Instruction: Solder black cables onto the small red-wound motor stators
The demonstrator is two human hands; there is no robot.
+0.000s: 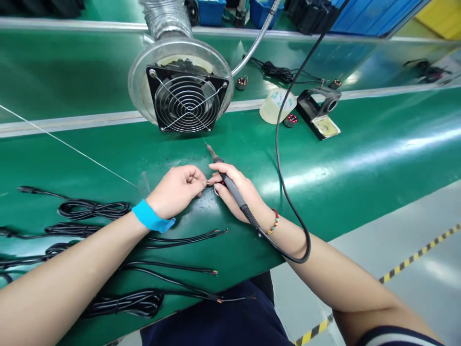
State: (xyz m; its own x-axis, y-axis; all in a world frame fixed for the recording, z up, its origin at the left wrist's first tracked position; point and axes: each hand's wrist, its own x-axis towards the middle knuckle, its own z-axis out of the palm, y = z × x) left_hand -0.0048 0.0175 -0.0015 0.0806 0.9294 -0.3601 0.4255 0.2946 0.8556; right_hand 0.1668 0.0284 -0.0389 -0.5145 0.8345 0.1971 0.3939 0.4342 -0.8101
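My right hand [239, 192] is closed around a soldering iron [232, 187], whose tip points up and away toward the fan and gives off a faint wisp of smoke. Its fingertips meet those of my left hand [180, 190], which is closed in a pinch. Between the two hands shows a bit of thin coloured wire [209, 182]. A small round part, mostly hidden, sits under my right fingers. Black cables [183, 238] with stripped, coloured wire ends lie below my left wrist, and coiled black cables [91, 210] lie to the left.
A fume extractor fan [189, 103] hangs just beyond my hands. The iron's black cord [279, 154] loops down over my right forearm. A tape roll [277, 106], a small round coil part [290, 120] and an iron stand [319, 113] are at the back right.
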